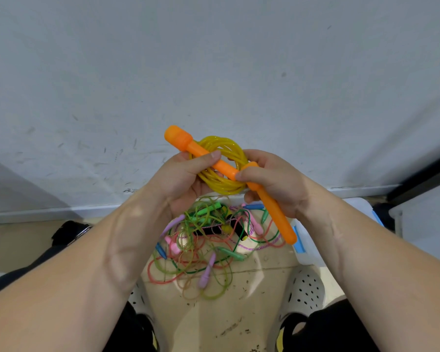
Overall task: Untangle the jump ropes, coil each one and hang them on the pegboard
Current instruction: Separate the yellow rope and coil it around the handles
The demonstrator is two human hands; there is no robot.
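Left hand (186,179) grips coiled translucent yellow plastic rope (220,168) and one orange plastic handle (201,151); right hand (272,181) pinches the other orange handle (272,212).

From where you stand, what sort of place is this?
Probably a plain indoor storage or workroom corner: a scuffed white wall with a baseboard, a worn beige plastic seat, and a tangle of jump ropes piled on it.

Both hands hold a coiled yellow rope (220,171) — left hand (186,179) pinching one orange handle (201,152), right hand (272,181) gripping the other (277,214), which points toward five o'clock — above a tangle of ropes (208,247).
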